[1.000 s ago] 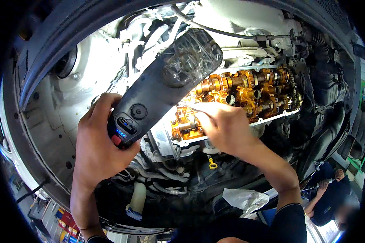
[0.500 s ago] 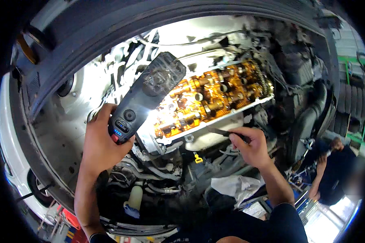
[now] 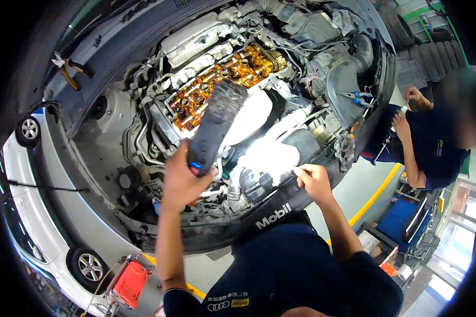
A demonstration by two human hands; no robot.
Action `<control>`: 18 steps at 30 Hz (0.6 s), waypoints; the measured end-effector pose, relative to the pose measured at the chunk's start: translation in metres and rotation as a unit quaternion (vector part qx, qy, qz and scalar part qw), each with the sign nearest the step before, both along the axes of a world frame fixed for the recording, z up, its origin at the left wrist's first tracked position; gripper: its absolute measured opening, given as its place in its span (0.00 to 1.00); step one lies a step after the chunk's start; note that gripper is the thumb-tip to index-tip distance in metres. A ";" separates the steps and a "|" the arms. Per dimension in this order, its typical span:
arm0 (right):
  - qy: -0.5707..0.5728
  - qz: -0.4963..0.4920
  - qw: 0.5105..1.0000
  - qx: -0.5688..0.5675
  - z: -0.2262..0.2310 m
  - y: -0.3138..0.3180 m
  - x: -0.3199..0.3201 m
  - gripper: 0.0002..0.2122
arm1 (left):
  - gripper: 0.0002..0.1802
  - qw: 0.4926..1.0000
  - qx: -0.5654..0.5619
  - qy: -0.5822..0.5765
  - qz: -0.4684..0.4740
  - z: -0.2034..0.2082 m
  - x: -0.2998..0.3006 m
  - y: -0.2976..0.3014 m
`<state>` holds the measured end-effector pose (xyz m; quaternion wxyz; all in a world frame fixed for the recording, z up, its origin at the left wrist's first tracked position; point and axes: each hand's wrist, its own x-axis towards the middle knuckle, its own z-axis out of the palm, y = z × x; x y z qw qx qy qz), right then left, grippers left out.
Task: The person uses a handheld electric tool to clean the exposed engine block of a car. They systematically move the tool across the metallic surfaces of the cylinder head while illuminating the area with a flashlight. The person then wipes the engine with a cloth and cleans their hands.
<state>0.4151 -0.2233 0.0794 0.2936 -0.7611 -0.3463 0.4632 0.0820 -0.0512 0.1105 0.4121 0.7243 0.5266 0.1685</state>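
**Work lamp held over an open engine**

A long dark inspection lamp (image 3: pixel 215 127) was gripped at its base by the left hand (image 3: pixel 182 179), fingers clenched round the handle, its broad head angled over the exposed, amber-coloured camshaft area (image 3: pixel 225 79) of the engine, apparently so that the light fell into the bay; a bright patch showed on the pale cover (image 3: pixel 251 119) just beneath it. The right hand (image 3: pixel 313 180) was closed on a thin, dark, rod-like tool (image 3: pixel 295 171) at the front edge of the engine bay, near a black fender cover (image 3: pixel 280 203) draped over the bodywork, seemingly to protect the paint; what kind of tool it was could not be told. Hoses and wiring (image 3: pixel 307 63) crowded the space around the engine, and the lamp itself hid part of the open valve gear. At the far side a second person in dark clothing (image 3: pixel 433 142) worked with both hands raised; a white car (image 3: pixel 31 201) stood to the left, and a red floor jack (image 3: pixel 129 282) lay on the floor below.
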 end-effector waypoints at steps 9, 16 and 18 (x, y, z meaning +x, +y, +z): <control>-0.085 0.094 0.934 0.333 -0.125 -0.047 0.033 0.07 | 0.39 0.994 -0.052 -0.058 -0.070 -0.079 0.116 -0.111; -0.026 -0.010 0.995 0.092 -0.009 -0.056 0.023 0.10 | 0.47 0.997 -0.060 -0.028 -0.048 -0.064 0.114 -0.112; -0.034 0.012 0.995 0.088 0.001 -0.060 0.033 0.11 | 0.41 0.995 -0.089 -0.046 -0.021 -0.045 0.120 -0.110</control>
